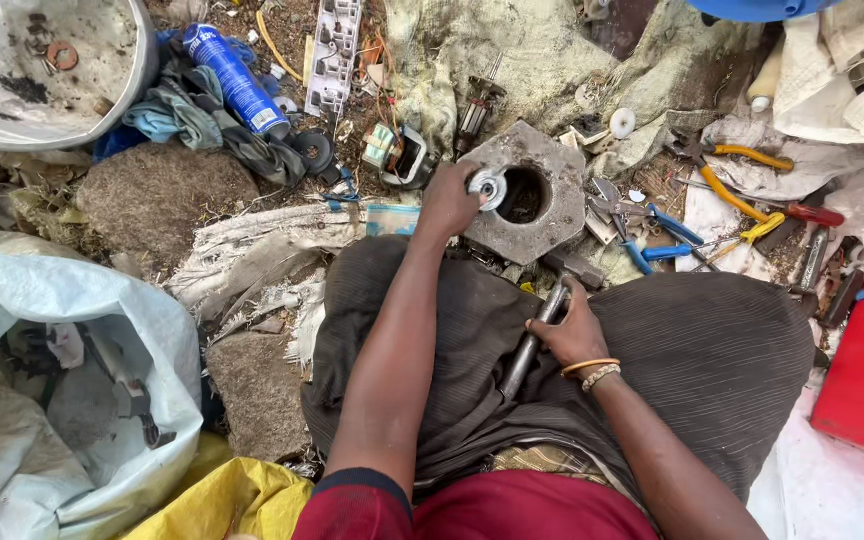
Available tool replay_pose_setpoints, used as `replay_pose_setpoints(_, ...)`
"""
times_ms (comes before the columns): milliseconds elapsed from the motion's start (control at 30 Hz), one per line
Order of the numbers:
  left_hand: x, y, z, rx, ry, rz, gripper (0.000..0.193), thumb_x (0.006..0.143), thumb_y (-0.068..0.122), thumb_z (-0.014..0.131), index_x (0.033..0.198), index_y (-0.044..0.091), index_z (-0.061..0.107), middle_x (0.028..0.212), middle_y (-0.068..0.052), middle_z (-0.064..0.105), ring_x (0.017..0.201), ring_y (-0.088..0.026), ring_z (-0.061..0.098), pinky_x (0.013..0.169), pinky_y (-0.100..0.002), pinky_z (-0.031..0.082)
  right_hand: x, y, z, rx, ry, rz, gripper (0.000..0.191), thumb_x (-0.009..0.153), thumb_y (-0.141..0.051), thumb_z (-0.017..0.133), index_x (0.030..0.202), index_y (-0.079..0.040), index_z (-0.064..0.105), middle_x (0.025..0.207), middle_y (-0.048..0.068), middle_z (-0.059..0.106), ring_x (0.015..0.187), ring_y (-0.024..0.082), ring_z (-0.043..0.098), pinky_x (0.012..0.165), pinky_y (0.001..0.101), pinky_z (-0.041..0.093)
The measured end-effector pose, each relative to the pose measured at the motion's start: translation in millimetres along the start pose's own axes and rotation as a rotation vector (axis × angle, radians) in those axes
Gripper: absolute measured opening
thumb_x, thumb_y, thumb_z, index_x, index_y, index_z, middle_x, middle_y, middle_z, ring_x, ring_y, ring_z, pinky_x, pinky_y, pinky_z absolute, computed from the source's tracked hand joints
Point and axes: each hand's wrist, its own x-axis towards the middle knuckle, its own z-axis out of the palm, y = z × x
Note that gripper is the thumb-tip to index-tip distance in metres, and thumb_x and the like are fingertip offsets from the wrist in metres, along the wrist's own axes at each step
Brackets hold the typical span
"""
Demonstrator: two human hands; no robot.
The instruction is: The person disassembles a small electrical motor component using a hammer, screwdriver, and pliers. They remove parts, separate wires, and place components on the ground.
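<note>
Left hand [449, 203] partly covers metal disc [489, 187]; hammer [542, 325] grip hidden in right hand [572, 335].

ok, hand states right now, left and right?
Left hand: closed on small round silver metal disc.
Right hand: closed on grey metal hammer handle.

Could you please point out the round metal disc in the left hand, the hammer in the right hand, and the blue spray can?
Metal disc [489, 187], head view, on its shiny face.
Hammer [530, 345], head view, on the metal handle below the right hand.
Spray can [234, 80], head view, on the middle of its blue body.
</note>
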Motion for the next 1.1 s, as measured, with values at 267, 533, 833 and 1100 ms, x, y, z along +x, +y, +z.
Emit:
replay_pose_setpoints(267,-33.5,-0.4,-32.9,-0.14,0.352,0.169,0.033,0.086,0.011,0.079,0.117,0.006,0.068,0.119,-0.015,0.069,0.115,-0.034,0.067,0.097,-0.046,0.053,52.6,67.7,-0.5,0.988,-0.148,0.091,0.074,0.077,0.004,0.065,0.147,-0.004,0.04,0.103,0.013,0.061,0.082,0.023,0.068,0.067,0.034,0.062)
replay_pose_setpoints(533,-60.4,16.7,-1.1,0.512,0.084,0.319,0.016,0.073,-0.006,0.072,0.085,0.005,0.073,0.114,-0.014,0.064,0.114,-0.037,0.056,0.093,-0.049,0.053,61.9,89.3,2.6,1.122,-0.257,0.133,0.057,0.082,0.005,0.058,0.136,-0.003,0.043,0.095,0.011,0.063,0.07,0.018,0.062,0.056,0.0296,0.055)
replay_pose_setpoints(833,-28.2,-18.4,-27.9,0.153,0.553,0.365,0.028,0.071,0.007,0.086,0.097,0.007,0.073,0.107,-0.014,0.068,0.106,-0.034,0.062,0.094,-0.05,0.049,23.6,47.7,17.4,0.983,-0.063,-0.014,0.062,0.079,-0.002,0.074,0.136,-0.003,0.05,0.101,0.013,0.062,0.09,0.029,0.069,0.076,0.0406,0.063)
replay_pose_setpoints(1100,-48.5,-13.1,-76.5,0.633,0.118,0.056,0.034,0.082,0.025,0.085,0.109,0.01,0.072,0.108,-0.02,0.068,0.101,-0.042,0.064,0.091,-0.054,0.049,-13.1,7.1,-48.2,0.02,0.154,-0.371,0.066,0.087,-0.022,0.077,0.146,-0.007,0.052,0.155,0.024,0.046,0.144,0.039,0.043,0.117,0.0532,0.035)
